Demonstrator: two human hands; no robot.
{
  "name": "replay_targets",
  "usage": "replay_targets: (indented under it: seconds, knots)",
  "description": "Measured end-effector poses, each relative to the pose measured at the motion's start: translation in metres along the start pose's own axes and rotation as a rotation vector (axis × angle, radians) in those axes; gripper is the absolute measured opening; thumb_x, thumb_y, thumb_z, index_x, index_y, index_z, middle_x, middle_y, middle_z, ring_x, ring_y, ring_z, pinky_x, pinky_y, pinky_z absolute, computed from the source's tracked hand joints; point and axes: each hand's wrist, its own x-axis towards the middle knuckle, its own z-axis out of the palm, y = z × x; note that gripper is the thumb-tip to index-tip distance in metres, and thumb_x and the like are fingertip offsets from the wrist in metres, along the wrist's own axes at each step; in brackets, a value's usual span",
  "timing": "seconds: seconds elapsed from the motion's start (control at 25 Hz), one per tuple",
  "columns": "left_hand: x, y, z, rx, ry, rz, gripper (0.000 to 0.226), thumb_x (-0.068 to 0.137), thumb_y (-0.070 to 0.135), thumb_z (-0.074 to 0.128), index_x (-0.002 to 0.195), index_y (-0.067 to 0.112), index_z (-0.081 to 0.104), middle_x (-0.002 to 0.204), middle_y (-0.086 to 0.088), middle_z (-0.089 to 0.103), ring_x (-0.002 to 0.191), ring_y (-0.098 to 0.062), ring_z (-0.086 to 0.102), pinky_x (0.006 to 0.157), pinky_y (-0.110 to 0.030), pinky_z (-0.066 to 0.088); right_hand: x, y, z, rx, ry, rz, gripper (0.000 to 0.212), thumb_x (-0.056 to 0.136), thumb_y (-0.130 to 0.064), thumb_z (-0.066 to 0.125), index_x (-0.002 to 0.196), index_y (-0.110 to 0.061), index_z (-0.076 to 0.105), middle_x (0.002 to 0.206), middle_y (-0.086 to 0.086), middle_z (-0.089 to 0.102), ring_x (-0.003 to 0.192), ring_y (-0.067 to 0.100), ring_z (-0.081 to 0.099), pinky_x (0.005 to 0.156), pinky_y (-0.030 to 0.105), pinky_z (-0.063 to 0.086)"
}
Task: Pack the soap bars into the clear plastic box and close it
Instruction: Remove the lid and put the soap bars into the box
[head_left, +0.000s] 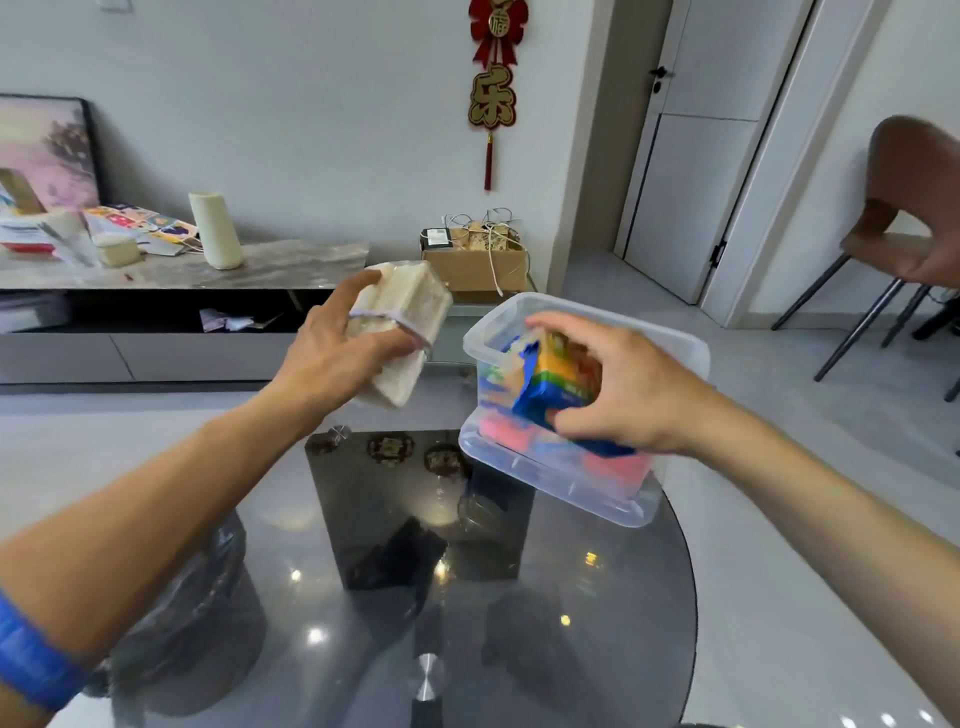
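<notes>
Above a round glass table (597, 623), the left hand (332, 358) gripped a clear-wrapped pack of pale soap bars (410, 317), while the right hand (618, 395) clasped a blue-and-orange soap pack (558, 384) inside the lidless clear plastic box (571, 483), which sat on the table's far right edge, grey floor tiles beyond

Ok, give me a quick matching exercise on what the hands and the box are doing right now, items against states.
Items:
1. left hand
2. right hand
3. clear plastic box
4. glass table

States:
A. carries the box at its far right edge
B. holds the white wrapped soap pack in the air
C. open, coloured packs inside
D. grips the blue and orange soap pack over the box

Pairs: 1-B, 2-D, 3-C, 4-A
</notes>
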Motion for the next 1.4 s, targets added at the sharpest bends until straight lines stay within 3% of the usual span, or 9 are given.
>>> replay_targets:
  seconds: [0.12, 0.28, 0.44, 0.6, 0.8, 0.96, 1.04, 1.24, 1.4]
  knots:
    - [0.007, 0.010, 0.015, -0.053, 0.012, 0.048, 0.065, 0.063, 0.043, 0.074, 0.120, 0.058, 0.047, 0.113, 0.012, 0.059, 0.098, -0.010, 0.062, 0.079, -0.034, 0.053, 0.051, 0.040, -0.047, -0.296, -0.035, -0.089, 0.082, 0.060, -0.020, 0.075, 0.132, -0.039, 0.043, 0.120, -0.004, 0.058, 0.103, 0.019, 0.049, 0.086, 0.040, 0.041]
    - [0.018, 0.018, 0.024, -0.133, 0.038, 0.065, 0.068, 0.063, 0.044, 0.078, 0.122, 0.058, 0.047, 0.113, 0.023, 0.057, 0.092, 0.000, 0.063, 0.069, -0.029, 0.053, 0.094, 0.079, -0.021, -0.547, -0.282, -0.121, 0.078, 0.071, -0.013, 0.075, 0.137, -0.036, 0.040, 0.134, -0.004, 0.051, 0.122, 0.022, 0.042, 0.097, 0.044, 0.034]
    - [0.022, 0.018, 0.032, -0.152, 0.052, 0.079, 0.066, 0.064, 0.041, 0.079, 0.119, 0.061, 0.048, 0.116, 0.021, 0.057, 0.080, 0.011, 0.062, 0.056, -0.014, 0.050, 0.097, 0.120, 0.003, -0.408, -0.475, 0.091, 0.063, 0.081, -0.011, 0.060, 0.133, -0.043, 0.046, 0.148, -0.009, 0.040, 0.131, 0.019, 0.038, 0.105, 0.042, 0.037]
    - [0.025, 0.023, 0.050, -0.202, 0.058, 0.061, 0.069, 0.061, 0.041, 0.078, 0.121, 0.057, 0.048, 0.123, 0.010, 0.058, 0.094, -0.004, 0.064, 0.062, -0.022, 0.053, 0.087, 0.144, 0.007, -0.462, -0.457, 0.271, 0.041, 0.089, -0.016, 0.049, 0.123, -0.036, 0.061, 0.137, -0.003, 0.054, 0.118, 0.022, 0.050, 0.090, 0.030, 0.039]
    - [0.041, 0.057, 0.080, -0.168, -0.035, 0.073, 0.070, 0.054, 0.046, 0.077, 0.118, 0.058, 0.050, 0.118, 0.008, 0.061, 0.098, -0.014, 0.065, 0.085, -0.041, 0.056, 0.085, 0.144, 0.002, -0.372, -0.513, 0.352, 0.032, 0.085, -0.026, 0.061, 0.115, -0.037, 0.061, 0.125, -0.004, 0.056, 0.105, 0.022, 0.055, 0.087, 0.038, 0.049]
    - [0.059, 0.088, 0.134, 0.039, -0.147, 0.084, 0.083, 0.047, 0.051, 0.075, 0.126, 0.050, 0.048, 0.124, 0.001, 0.058, 0.107, -0.022, 0.058, 0.093, -0.039, 0.051, 0.082, 0.147, -0.003, -0.512, -0.433, 0.331, 0.029, 0.078, -0.045, 0.066, 0.102, -0.029, 0.065, 0.107, 0.001, 0.064, 0.087, 0.023, 0.060, 0.068, 0.034, 0.050]
    - [0.065, 0.096, 0.163, 0.181, -0.240, 0.083, 0.084, 0.056, 0.049, 0.074, 0.134, 0.043, 0.045, 0.129, -0.003, 0.056, 0.111, -0.027, 0.055, 0.094, -0.039, 0.050, 0.073, 0.149, -0.009, -0.575, -0.412, 0.361, 0.031, 0.074, -0.051, 0.064, 0.094, -0.027, 0.068, 0.095, 0.001, 0.067, 0.081, 0.023, 0.062, 0.069, 0.036, 0.053]
    - [0.060, 0.073, 0.215, 0.717, -0.595, 0.036, 0.081, 0.072, 0.057, 0.068, 0.142, 0.029, 0.037, 0.139, -0.010, 0.051, 0.119, -0.032, 0.050, 0.097, -0.037, 0.043, 0.052, 0.160, -0.013, -0.625, -0.151, 0.317, 0.013, 0.067, -0.024, 0.060, 0.069, -0.018, 0.071, 0.068, 0.006, 0.065, 0.057, 0.023, 0.059, 0.049, 0.030, 0.051]
    - [0.062, 0.076, 0.214, 0.929, -0.634, 0.079, 0.099, 0.060, 0.085, 0.055, 0.139, 0.028, 0.036, 0.139, -0.003, 0.052, 0.118, -0.030, 0.050, 0.089, -0.040, 0.038, 0.047, 0.159, -0.009, -0.424, -0.050, 0.349, 0.013, 0.071, -0.021, 0.058, 0.069, -0.024, 0.070, 0.074, 0.003, 0.065, 0.063, 0.023, 0.060, 0.048, 0.031, 0.050]
